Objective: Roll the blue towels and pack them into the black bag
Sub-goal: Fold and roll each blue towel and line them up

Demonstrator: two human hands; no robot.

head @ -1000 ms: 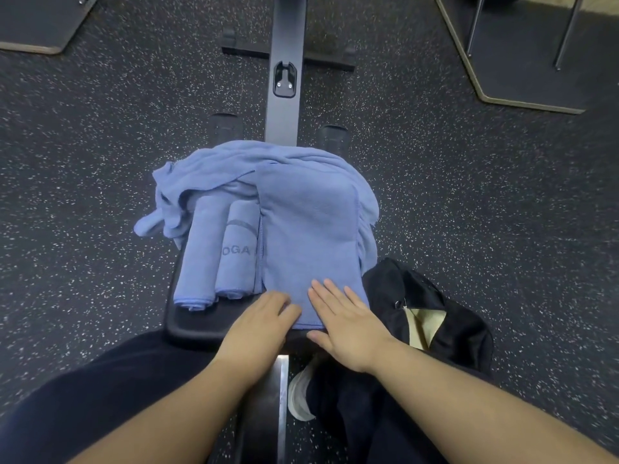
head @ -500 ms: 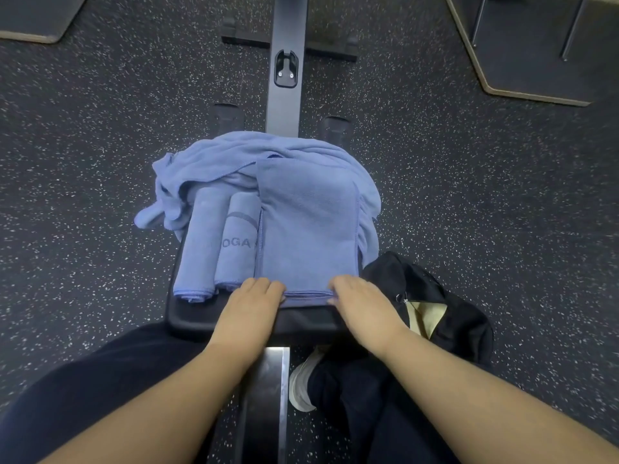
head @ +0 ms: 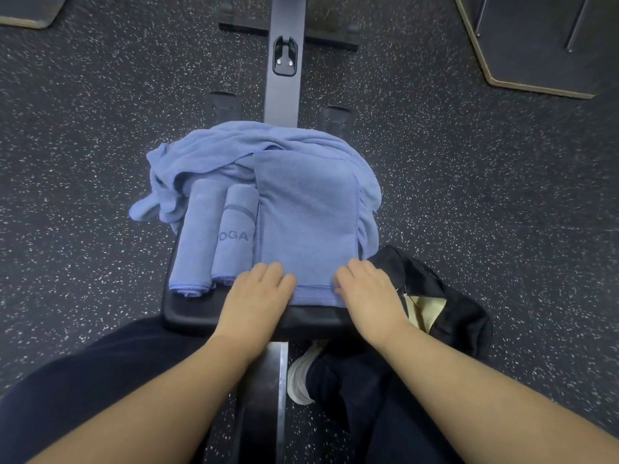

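Observation:
A folded blue towel (head: 306,216) lies flat on the black bench pad (head: 191,313). My left hand (head: 256,296) and my right hand (head: 365,289) grip its near edge at the two corners, fingers curled over the hem. Left of it lie two rolled blue towels (head: 201,236), one printed with grey letters (head: 234,236). A crumpled blue towel (head: 214,155) is heaped behind them at the pad's far end. The black bag (head: 445,296) stands open on the floor right of the pad, showing a tan lining.
The bench's black rail (head: 284,61) runs away from me over a speckled dark floor (head: 83,162). My dark trouser legs and a white shoe (head: 301,380) are below the pad. Wood-edged platforms (head: 536,88) sit at the top corners.
My hands went from lying flat on the towel's near end to spreading apart and curling over its near edge at both corners.

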